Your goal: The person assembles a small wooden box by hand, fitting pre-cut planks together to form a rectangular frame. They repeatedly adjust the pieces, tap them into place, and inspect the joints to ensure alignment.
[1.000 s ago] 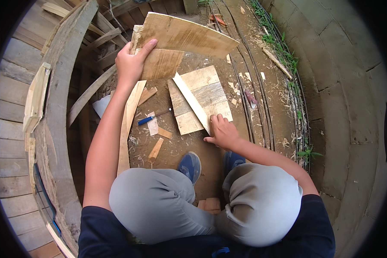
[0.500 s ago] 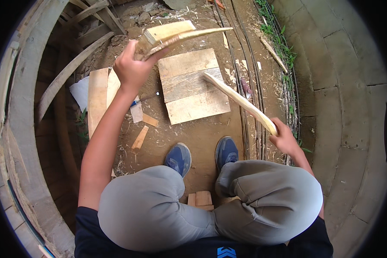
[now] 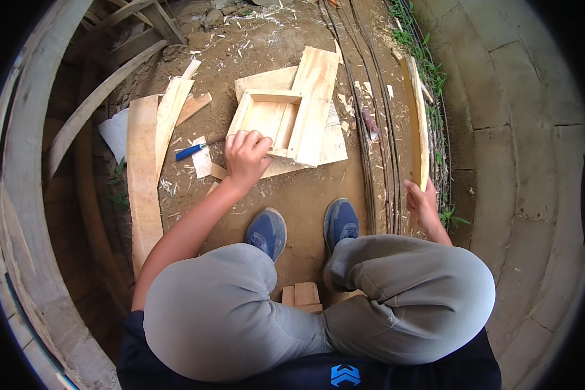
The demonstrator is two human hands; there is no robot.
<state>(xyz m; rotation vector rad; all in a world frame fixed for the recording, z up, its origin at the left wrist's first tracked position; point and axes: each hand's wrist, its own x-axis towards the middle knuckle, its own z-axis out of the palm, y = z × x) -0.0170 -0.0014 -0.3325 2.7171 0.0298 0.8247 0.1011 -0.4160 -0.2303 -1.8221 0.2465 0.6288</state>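
Note:
A shallow wooden box (image 3: 269, 96) with raised sides and a longer plank (image 3: 320, 71) along its right side lies on a square panel of boards (image 3: 335, 146) on the ground. My left hand (image 3: 246, 156) is closed over the box's near left corner, fingers hooked over its rim. Off to the right, my right hand (image 3: 422, 201) grips the near end of a long pale wooden stick (image 3: 417, 117), which points away from me, apart from the box. A blue-handled tool (image 3: 189, 152) with a thin dark shaft lies left of the box, its tip near my left hand.
Long planks (image 3: 143, 169) lie on the left among wood shavings. Dark rods (image 3: 364, 130) run along the ground at the right, before a block wall (image 3: 513, 130). Between my shoes (image 3: 266, 233) and the stool-like wood blocks (image 3: 302, 294) is bare dirt.
My left hand has lowered the box from the upper left onto the panel, turning its open side up. The stick in my right hand has swung right, from slanting over the panel to pointing away.

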